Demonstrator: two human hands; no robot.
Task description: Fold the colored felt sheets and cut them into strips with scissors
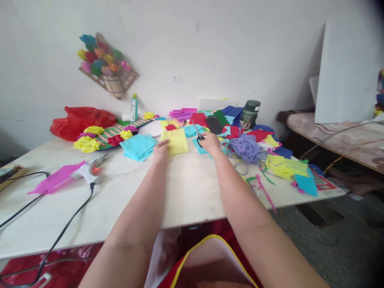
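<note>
A square of yellow crepe paper (pixel 179 142) is pinched at its left edge by my left hand (pixel 161 151), just above the table. My right hand (pixel 210 143) grips a pair of scissors (pixel 198 135) by the dark handles, with the blades pointing up and away to the left. The blades sit to the right of the yellow paper, apart from it. Left of my left hand lies a stack of light blue paper squares (pixel 138 147). Beyond my right hand is a tangle of lilac yarn (pixel 246 148).
A white glue gun (pixel 89 173) with its cord lies on the left over pink paper (pixel 58 178). Behind are a board with paper flowers (pixel 114 140), a red bag (pixel 82 121), a glue bottle (pixel 133 108) and a dark green jar (pixel 250 114). Yellow scraps (pixel 285 166) cover the right.
</note>
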